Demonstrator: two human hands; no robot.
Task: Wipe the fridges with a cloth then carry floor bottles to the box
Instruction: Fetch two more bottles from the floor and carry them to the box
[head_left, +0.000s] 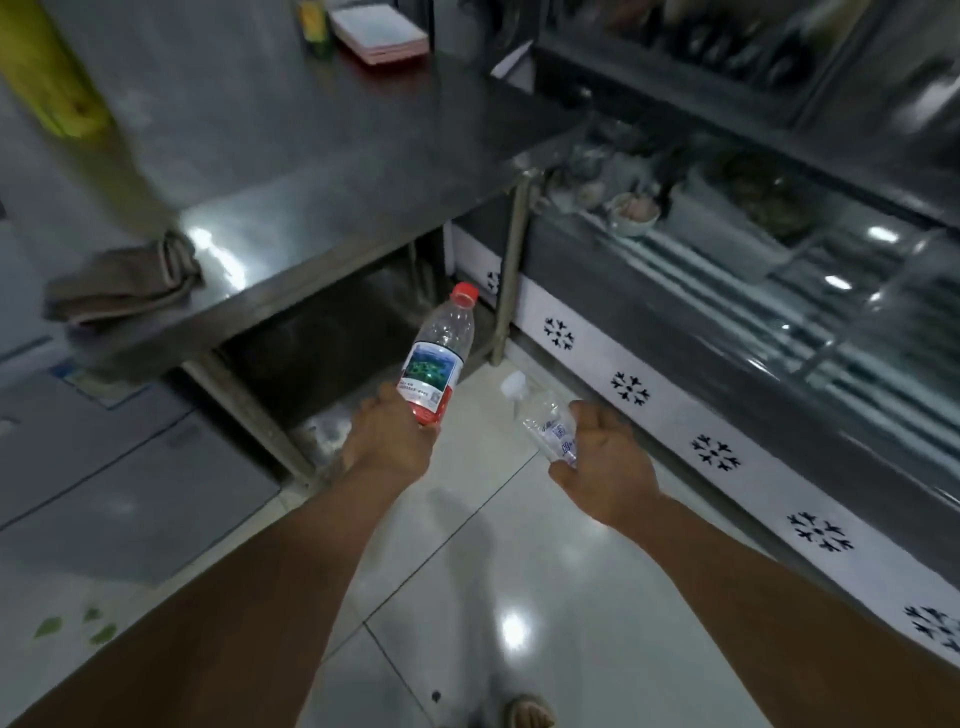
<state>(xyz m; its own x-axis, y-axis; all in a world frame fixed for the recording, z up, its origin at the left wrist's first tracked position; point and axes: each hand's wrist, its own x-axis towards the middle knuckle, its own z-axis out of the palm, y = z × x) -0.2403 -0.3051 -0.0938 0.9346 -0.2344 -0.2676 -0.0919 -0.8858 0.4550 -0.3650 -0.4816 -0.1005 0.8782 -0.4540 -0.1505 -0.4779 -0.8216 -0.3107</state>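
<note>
— Nearest first: left hand (387, 439), fingers curled tight round the bottom of the red-cap bottle (439, 353). Held up off the floor, cap pointing away, past the knuckles.

— And the other one?

— Right hand (605, 460), fingers and thumb wrapped round the low end of the white-cap bottle (543, 415). Neck sticking out beyond the fingertips, tipped to the left.

— Heavy?

— Probably not. Both see-through, looking empty or nearly so. Likely very light.

— Hard or squashy?

— Thin plastic, so likely squashy. Best not to squeeze hard, or dents and crackles. Smooth too, maybe a bit slippy.

— Best place to hold?

— Round the middle, over the label, or up at the neck under the cap. Stiffer there, probably.

— Farther out, beyond the fingers?

— Steel table (337, 171), with a brown cloth (124, 283) lying on its near corner, left of the left hand, touched by nobody. To the right, a glass fridge (753, 291).

— And the box?

— Not to be seen anywhere.
</note>
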